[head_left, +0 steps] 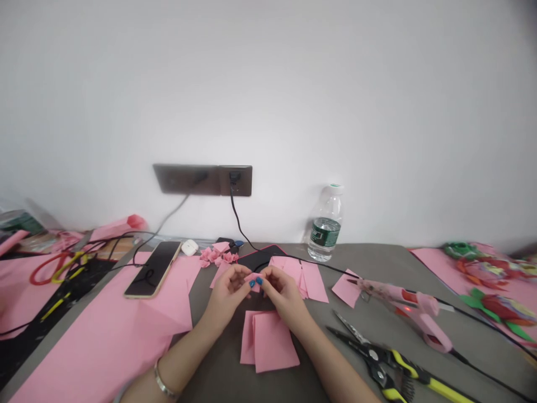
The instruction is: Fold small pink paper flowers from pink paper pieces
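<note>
Between my two hands, above the middle of the table, is a small piece of pink paper [252, 277]. My left hand [231, 288] pinches it from one side, thumb and fingers closed. My right hand [280, 286] pinches the other side, its blue-nailed thumb close to the left one. The fingers cover most of the piece, so its exact shape is hard to make out. Just below the hands lie squares of pink paper [274, 341], partly overlapping. More pink sheets [314, 280] sit behind my right hand. Beyond my left hand is a cluster of folded pink paper pieces [218, 254].
At right are a pink glue gun [406, 302] with a lit red light and open black-and-yellow scissors [373, 355]. A water bottle [326, 224] stands by the wall. Left, a phone [154, 270] rests on large pink paper [113, 336]. Black cables [285, 254] cross the table.
</note>
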The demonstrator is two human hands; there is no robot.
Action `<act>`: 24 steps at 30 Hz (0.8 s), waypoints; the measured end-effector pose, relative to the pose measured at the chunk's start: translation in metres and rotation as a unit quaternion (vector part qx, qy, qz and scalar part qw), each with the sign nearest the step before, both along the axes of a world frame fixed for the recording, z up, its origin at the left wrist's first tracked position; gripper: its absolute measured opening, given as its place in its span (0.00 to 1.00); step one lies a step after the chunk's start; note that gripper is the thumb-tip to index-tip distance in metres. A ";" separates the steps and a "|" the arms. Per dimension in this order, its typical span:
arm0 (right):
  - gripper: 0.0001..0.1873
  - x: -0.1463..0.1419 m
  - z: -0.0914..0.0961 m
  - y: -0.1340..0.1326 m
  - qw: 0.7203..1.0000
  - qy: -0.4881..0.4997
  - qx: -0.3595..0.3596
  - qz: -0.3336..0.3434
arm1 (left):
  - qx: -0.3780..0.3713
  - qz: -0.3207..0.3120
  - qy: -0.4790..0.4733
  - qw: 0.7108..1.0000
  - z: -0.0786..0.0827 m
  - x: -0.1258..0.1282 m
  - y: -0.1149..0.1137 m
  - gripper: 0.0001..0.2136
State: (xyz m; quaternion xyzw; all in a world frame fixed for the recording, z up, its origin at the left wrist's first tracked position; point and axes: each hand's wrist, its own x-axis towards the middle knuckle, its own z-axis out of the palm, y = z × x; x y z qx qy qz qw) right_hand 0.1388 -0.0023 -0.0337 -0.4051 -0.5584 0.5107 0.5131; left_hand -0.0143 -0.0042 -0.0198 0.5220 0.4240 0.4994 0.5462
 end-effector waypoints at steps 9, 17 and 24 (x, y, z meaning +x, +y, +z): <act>0.20 0.001 0.002 -0.001 0.999 -0.020 0.024 0.014 | -0.002 0.010 -0.013 1.000 0.000 0.000 0.001 0.13; 0.19 0.002 0.003 -0.001 0.999 -0.014 0.025 0.025 | 0.006 0.042 -0.002 0.999 0.001 -0.001 0.000 0.14; 0.16 0.003 0.007 -0.004 0.997 -0.027 0.053 0.049 | 0.046 0.042 -0.009 0.998 0.000 -0.002 0.001 0.13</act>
